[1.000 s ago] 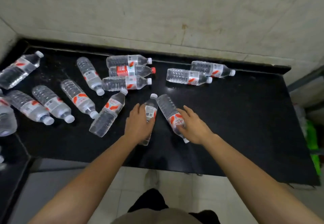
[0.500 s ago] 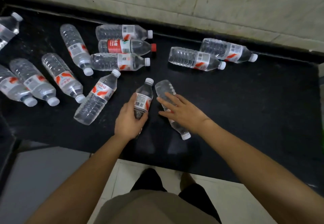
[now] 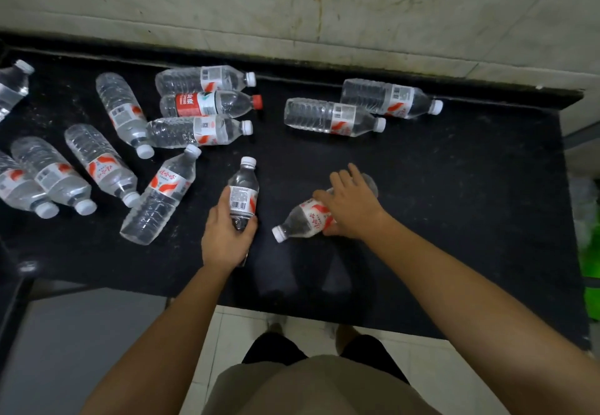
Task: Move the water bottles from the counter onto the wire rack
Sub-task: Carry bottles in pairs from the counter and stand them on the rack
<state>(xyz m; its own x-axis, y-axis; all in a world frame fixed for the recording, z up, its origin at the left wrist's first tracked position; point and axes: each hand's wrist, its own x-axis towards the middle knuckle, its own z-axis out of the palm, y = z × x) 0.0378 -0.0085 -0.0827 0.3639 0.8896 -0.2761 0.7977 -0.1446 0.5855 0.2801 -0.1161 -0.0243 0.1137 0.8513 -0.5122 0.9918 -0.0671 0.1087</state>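
Your left hand [image 3: 225,239] curls round the barcode bottle [image 3: 244,187], cap up-frame; your right hand [image 3: 354,208] lays straight fingers [image 3: 349,176] across the slanted bottle [image 3: 303,221].

A: What runs off the left edge?
B: The corner bottle [image 3: 13,86] and the low edge bottle [image 3: 19,187], both cropped.
A: Anything covered?
B: The left grip [image 3: 224,236] hides the base of the barcode bottle [image 3: 244,187]. The right grip [image 3: 352,206] hides the middle of the slanted bottle [image 3: 302,219], and that label's print is too small to read.
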